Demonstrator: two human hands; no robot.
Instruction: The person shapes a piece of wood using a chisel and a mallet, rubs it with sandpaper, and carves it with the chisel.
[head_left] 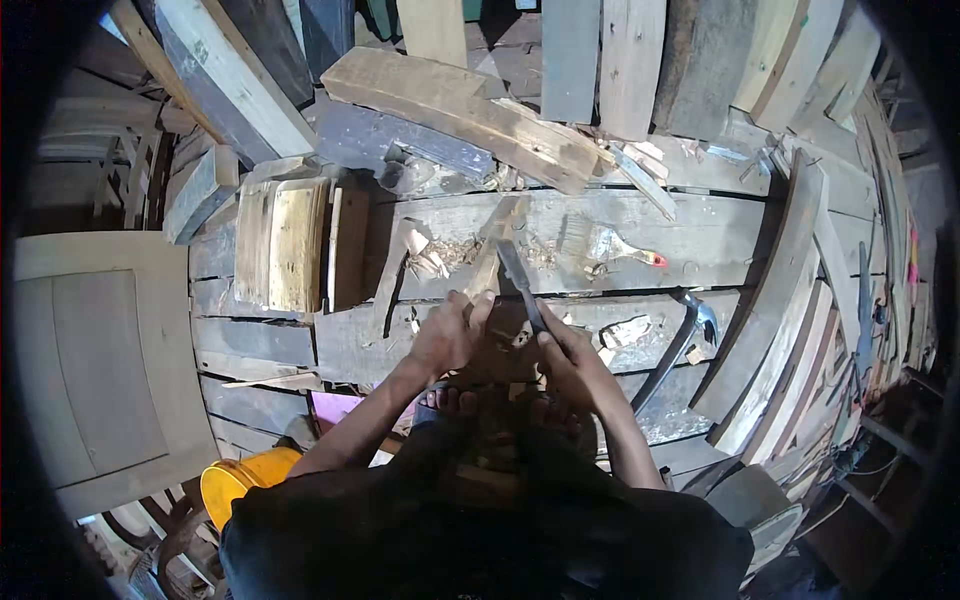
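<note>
**Blade Against the Grain on a Plank Platform**

While the weathered plank platform (300, 345) spread wide under the person and leaning boards (620, 60) walled off its far side, the work itself sat close in front of the knees. A pale panel (95, 370) lay to the left, a short stack of cut boards (285, 245) sat beyond the left forearm, and a yellow bucket (235, 480) stood low at the left. To the right lay a dark curved bar (675, 350), and farther out a paintbrush (625, 250) among pale shavings (440, 255).

The narrow wood piece (490, 255) ran away from the body, its near end gripped by the left hand (450, 335), fingers wrapped around it. The right hand (570, 360) was closed on the handle of a dark blade (518, 280), whose edge rested against the piece just beyond the left fingers.

Judging by the fresh shavings, the step in hand looked like trimming the piece to shape. The next stroke would call for a firm brace from the left hand and a cut directed away from those fingers, since blade and knuckles sat very near each other.
</note>
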